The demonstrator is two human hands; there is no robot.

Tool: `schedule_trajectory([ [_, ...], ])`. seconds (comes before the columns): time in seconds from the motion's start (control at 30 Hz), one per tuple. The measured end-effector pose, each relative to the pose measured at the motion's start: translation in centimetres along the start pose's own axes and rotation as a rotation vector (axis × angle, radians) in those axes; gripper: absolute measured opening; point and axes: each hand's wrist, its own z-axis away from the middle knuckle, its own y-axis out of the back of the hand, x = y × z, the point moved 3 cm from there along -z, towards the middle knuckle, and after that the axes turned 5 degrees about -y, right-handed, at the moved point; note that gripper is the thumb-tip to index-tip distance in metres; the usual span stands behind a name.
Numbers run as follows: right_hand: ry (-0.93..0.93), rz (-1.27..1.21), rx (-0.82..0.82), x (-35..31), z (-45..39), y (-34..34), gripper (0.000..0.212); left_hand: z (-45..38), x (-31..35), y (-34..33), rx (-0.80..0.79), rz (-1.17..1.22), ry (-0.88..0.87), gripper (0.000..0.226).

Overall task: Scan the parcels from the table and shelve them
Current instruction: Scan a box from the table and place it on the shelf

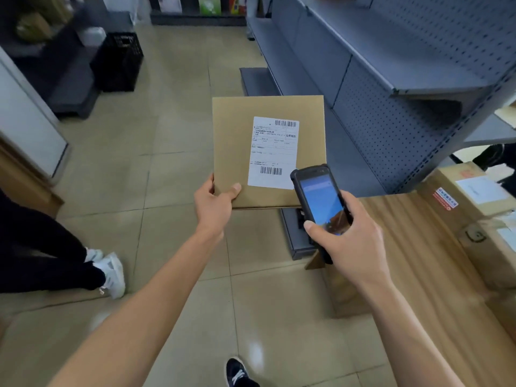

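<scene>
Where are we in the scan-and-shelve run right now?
Done: one flat parcel is off the table. In hand: left hand holds it label-up while right hand aims the scanner at it. Left: the grey shelves in view hold nothing, and boxes wait on the table.

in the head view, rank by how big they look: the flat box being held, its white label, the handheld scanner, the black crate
1. flat box
2. black crate, though it sits farther back, so really it may be bigger
3. white label and handheld scanner look alike; the scanner is nearer and partly covered by the right hand
</scene>
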Motion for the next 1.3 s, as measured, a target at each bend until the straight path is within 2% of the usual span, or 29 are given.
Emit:
schedule_trajectory([
  [0.27, 0.058, -0.011, 0.039, -2.5, -6.2, -2.0, 0.046, -7.2, 2.5, -0.4, 0.063, 0.004, -0.04, 0.028],
  [0.5, 0.087, -0.02, 0.035, -2.8, -14.2, -3.0, 0.044, -14.4, 4.0, -4.1, 0.029, 0.018, -0.079, 0.05],
  [0.67, 0.097, -0.038, 0.034, -3.0, -21.5, -3.0, 0.044, -20.8, 6.1, -7.8, -0.009, 0.005, -0.102, 0.041],
  [0.8, 0.145, -0.037, 0.053, -4.6, -26.3, -2.6, 0.057, -25.5, 8.2, -9.7, -0.017, 0.048, -0.11, 0.047],
  [0.87, 0.157, -0.026, 0.056, -5.0, -28.3, -2.5, 0.052, -27.5, 9.0, -10.5, -0.021, 0.046, -0.111, 0.049],
  [0.97, 0.15, -0.034, 0.051, -5.7, -30.7, -2.9, 0.043, -30.4, 9.7, -11.4, -0.018, 0.05, -0.106, 0.046],
  [1.1, 0.149, -0.014, 0.075, -6.7, -34.5, -4.1, 0.054, -35.0, 10.6, -12.7, -0.031, 0.026, -0.089, 0.045],
  [1.3, 0.1, 0.015, 0.135, -8.6, -40.6, -7.9, 0.047, -43.8, 11.7, -14.0, -0.067, 0.014, -0.069, 0.045],
])
